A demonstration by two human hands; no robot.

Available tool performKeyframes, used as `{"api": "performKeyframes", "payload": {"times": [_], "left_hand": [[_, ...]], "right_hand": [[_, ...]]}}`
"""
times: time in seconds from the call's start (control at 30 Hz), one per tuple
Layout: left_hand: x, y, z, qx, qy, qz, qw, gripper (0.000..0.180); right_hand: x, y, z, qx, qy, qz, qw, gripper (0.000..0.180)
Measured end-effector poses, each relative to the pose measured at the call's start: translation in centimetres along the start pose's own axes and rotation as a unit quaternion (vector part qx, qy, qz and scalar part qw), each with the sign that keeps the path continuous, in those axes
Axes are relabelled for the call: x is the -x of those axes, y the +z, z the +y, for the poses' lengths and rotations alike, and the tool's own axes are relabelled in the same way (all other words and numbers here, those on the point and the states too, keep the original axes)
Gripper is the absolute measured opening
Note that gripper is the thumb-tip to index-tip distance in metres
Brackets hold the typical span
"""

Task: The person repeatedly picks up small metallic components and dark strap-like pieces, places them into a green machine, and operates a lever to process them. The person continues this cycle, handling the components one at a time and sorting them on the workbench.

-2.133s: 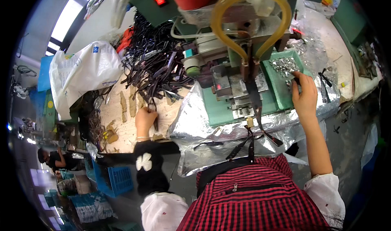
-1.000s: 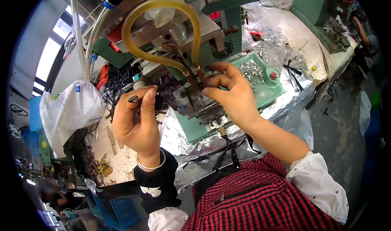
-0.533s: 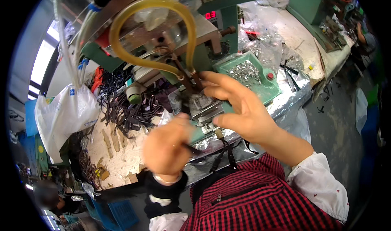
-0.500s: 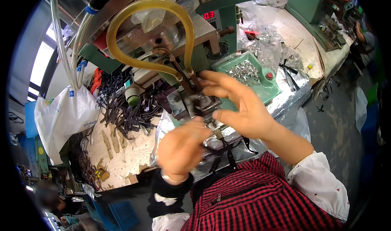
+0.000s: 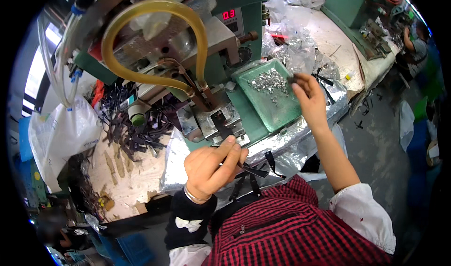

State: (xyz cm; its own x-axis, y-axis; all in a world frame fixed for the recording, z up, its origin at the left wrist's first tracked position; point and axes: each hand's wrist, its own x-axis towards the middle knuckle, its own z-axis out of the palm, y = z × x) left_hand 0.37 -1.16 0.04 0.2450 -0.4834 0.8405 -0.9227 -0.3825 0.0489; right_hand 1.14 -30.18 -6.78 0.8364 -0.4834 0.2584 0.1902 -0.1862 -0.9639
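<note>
My left hand (image 5: 210, 168) is at the front of a metal fixture (image 5: 231, 115) on a green bench press, fingers closed at the near end of a black strap (image 5: 222, 128) lying in it. More black straps (image 5: 256, 172) hang below and beside these fingers. My right hand (image 5: 311, 97) is over the right corner of a green tray (image 5: 268, 118), its fingers curled together. A small dark thing shows at their tips; its kind cannot be made out. Small silvery metal pieces (image 5: 270, 83) lie heaped in the tray.
Above the fixture loops a yellowish hose (image 5: 205, 45) on the press (image 5: 251, 29). A heap of black straps (image 5: 120, 120) lies left, near a white plastic bag (image 5: 66, 139). Clear bags (image 5: 298, 50) are behind the tray. Another person (image 5: 416, 43) sits far right.
My right hand has left the fixture and moved right to the tray's corner. My left hand has settled at the strap, which now shows in the fixture. The view has shifted slightly.
</note>
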Motion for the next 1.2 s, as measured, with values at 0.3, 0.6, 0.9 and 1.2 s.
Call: {"api": "performKeyframes", "payload": {"times": [0.3,0.6,0.9,1.2], "left_hand": [[1.8,-2.6,3.0,0.07,-0.176,-0.024,0.982,0.037],[11.2,-12.2,-8.1,-0.315,-0.33,-0.047,0.889,0.019],[16.9,-10.8,-14.1,-0.276,-0.272,-0.127,0.913,0.017],[13.8,-9.7,-13.2,-0.228,-0.324,-0.118,0.91,0.01]], "right_hand": [[2.4,2.6,0.7,0.398,-0.169,-0.077,0.898,0.013],[2.6,3.5,-1.3,0.219,-0.132,-0.05,0.965,0.02],[3.9,1.9,-0.8,0.26,-0.147,-0.02,0.954,0.014],[5.4,1.0,-5.8,0.165,-0.155,-0.057,0.972,0.015]]}}
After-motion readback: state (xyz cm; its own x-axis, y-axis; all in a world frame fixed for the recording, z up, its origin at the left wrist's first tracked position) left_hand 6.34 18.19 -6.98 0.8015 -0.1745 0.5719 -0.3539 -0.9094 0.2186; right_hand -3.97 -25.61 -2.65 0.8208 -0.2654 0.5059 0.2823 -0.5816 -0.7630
